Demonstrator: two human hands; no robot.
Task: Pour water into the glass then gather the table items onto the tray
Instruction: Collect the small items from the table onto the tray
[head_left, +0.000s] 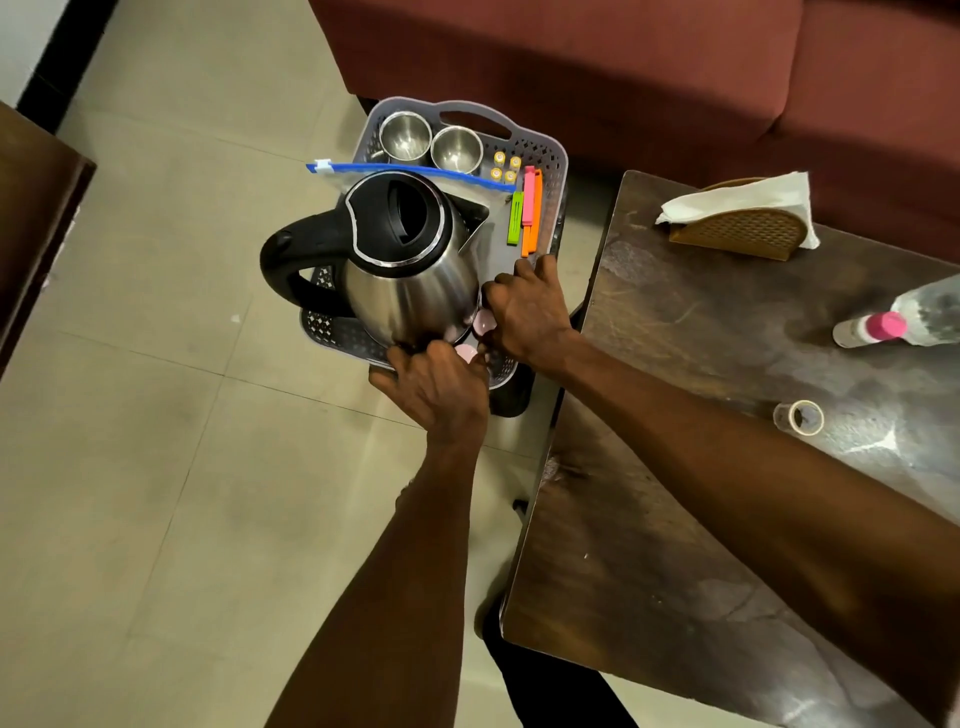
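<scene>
A grey plastic tray (550, 156) sits on a dark stool left of the table. On it stand a steel kettle (410, 280) with a black lid and handle, two steel cups (405, 136), small yellow batteries (506, 167), coloured clips (529, 210) and a zip bag (410, 169). My left hand (439, 387) grips the tray's near rim below the kettle. My right hand (527, 312) holds the tray's right side near small pink caps (485, 326). On the table lie a clear glass (800, 417) and a plastic bottle (893, 322) with a pink cap, on its side.
A dark wooden table (675, 467) fills the right side, with a wicker napkin holder (743, 228) and white napkins at its far end. A maroon sofa (675, 62) runs along the back. Beige tiled floor lies to the left, with dark furniture (31, 218) at the left edge.
</scene>
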